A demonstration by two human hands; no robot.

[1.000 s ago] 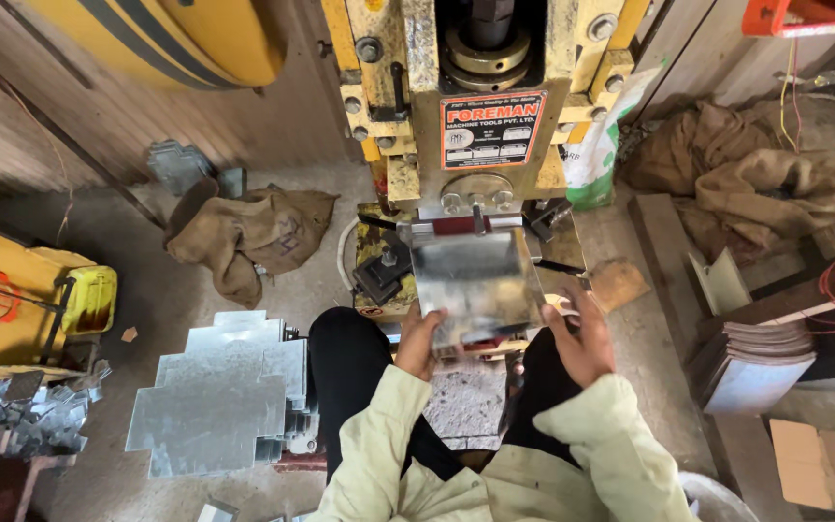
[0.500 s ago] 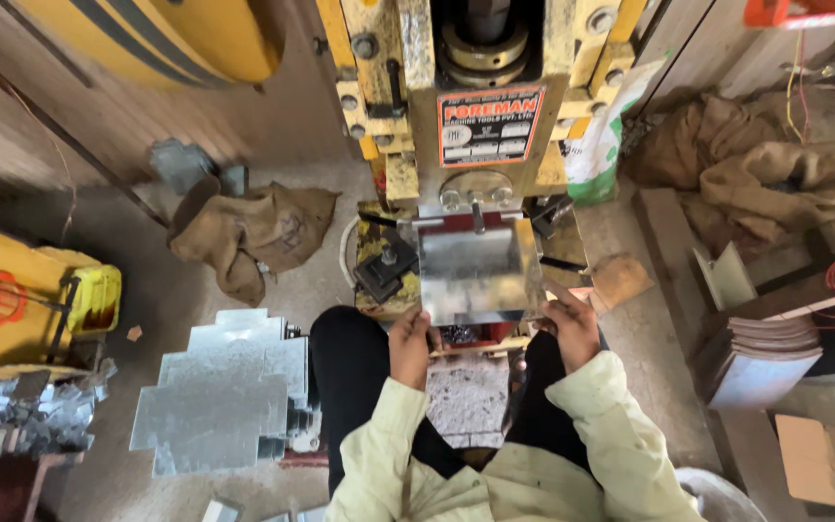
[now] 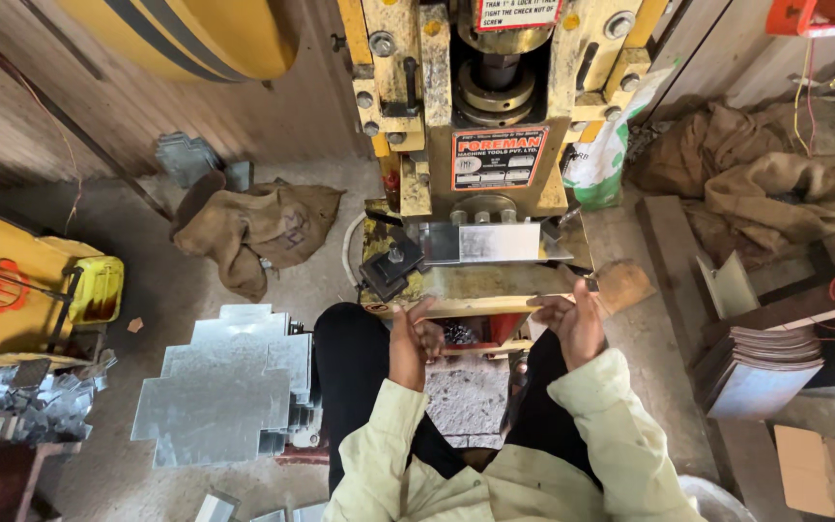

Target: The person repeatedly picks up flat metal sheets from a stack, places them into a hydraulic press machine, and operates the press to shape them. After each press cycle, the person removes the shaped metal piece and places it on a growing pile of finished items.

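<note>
The left hand [image 3: 416,340] and the right hand [image 3: 572,324] are seen raised just short of the near edge of the press bed [image 3: 480,283], both empty, with the fingers [image 3: 419,311] loosely curled and apart, clamped on nothing. By this position both hands are kept clear of the die area, which is judged to be the reason for the withdrawal. Beyond the hands, a bright metal sheet [image 3: 480,242] is seen lying on the bed, pushed under the head of the yellow press [image 3: 495,126] and squared against the tooling, apparently so that it can be located for forming. A black block [image 3: 390,268] is mounted at the left end of the bed. On the floor to the left, a stack of cut sheet blanks [image 3: 229,382] is kept within reach, and a burlap sack [image 3: 263,227] lies farther off.
</note>
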